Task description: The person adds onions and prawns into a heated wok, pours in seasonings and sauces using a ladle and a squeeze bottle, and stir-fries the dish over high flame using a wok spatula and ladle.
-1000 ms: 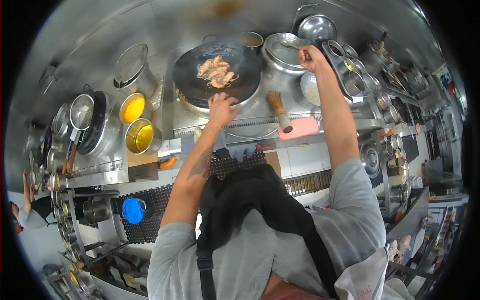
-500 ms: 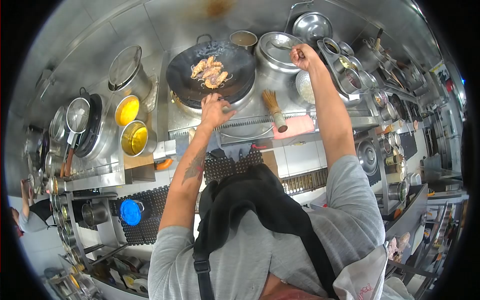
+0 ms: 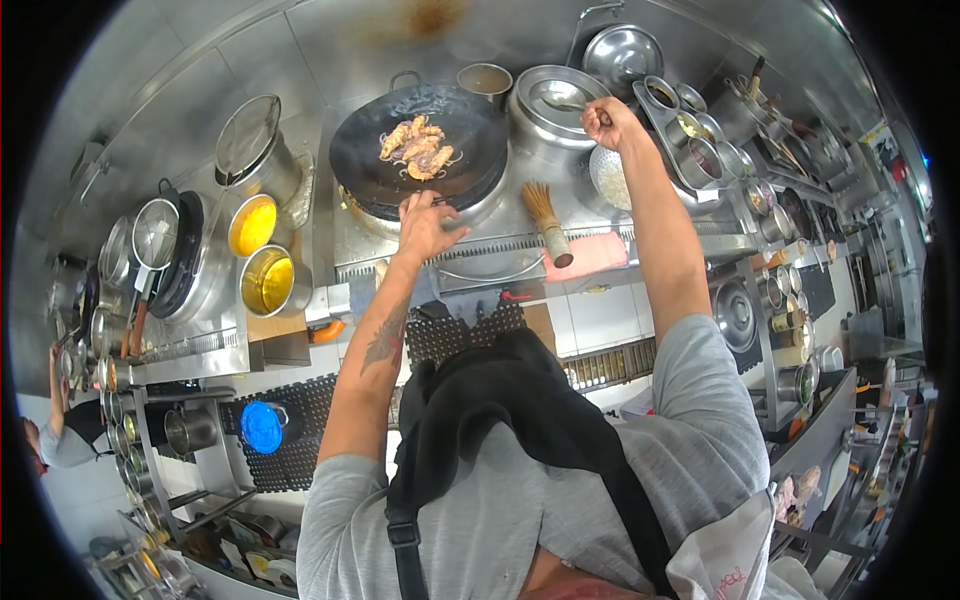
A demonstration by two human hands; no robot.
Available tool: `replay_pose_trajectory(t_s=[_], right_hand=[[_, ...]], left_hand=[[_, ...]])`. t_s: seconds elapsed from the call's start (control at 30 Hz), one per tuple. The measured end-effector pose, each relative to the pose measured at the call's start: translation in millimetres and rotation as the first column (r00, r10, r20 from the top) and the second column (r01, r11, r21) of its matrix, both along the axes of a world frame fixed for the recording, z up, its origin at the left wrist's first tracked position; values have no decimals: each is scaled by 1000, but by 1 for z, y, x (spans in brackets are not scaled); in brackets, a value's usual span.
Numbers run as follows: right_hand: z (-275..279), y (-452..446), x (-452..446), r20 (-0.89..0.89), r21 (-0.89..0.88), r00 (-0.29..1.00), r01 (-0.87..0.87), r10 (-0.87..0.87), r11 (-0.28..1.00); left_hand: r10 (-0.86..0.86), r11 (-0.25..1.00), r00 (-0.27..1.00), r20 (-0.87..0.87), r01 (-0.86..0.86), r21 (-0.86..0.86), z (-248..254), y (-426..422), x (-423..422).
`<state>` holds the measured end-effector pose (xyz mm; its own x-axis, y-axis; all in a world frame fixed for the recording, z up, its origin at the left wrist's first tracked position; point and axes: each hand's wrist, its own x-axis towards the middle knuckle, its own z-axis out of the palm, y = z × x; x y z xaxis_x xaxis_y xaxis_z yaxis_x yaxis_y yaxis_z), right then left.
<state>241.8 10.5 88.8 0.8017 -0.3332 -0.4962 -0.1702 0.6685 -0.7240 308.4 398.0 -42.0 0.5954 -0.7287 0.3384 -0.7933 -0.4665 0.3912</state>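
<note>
A black wok (image 3: 350, 150) sits on the burner with pieces of battered food (image 3: 416, 146) and thin sliced strips in its middle. My left hand (image 3: 428, 226) is at the wok's near edge, its fingers closed over the near handle and its thumb out to the side. My right hand (image 3: 610, 122) is closed in a fist around the handle of a ladle (image 3: 566, 104). The ladle's head reaches left over the round steel pot (image 3: 530, 112) right of the wok; how deep it dips is unclear.
A bamboo wok brush (image 3: 545, 225) and a pink cloth (image 3: 588, 254) lie on the near counter. A perforated bowl of white food (image 3: 612, 182) sits beneath my right forearm. Yellow-filled containers (image 3: 270, 283) stand left, seasoning pots (image 3: 700, 160) right. Another person (image 3: 65, 440) is at far left.
My right hand has come slightly nearer to me with the ladle. My left hand stays at the wok's near handle, and the food in the wok has not visibly moved.
</note>
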Motion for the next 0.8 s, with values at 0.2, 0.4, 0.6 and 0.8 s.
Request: replay_pose_trajectory(t_s=[0.2,0.4,0.6,0.8], right_hand=[[-2,-5,4,-20,-25,1000,15,-16,1000],[-1,-3,4,9,-36,1000,9,-9,999],[-4,-7,6,3,-39,1000,10,-10,999],[-3,-7,5,-1,-53,1000,3,-3,999]], left_hand=[[-3,1000,1000,10,4,-9,-1,0,-1],[7,1000,1000,6,-7,-11,-2,0,-1],[9,1000,1000,4,-9,-6,0,0,-2],[14,1000,1000,-6,-14,-2,1,0,-3]])
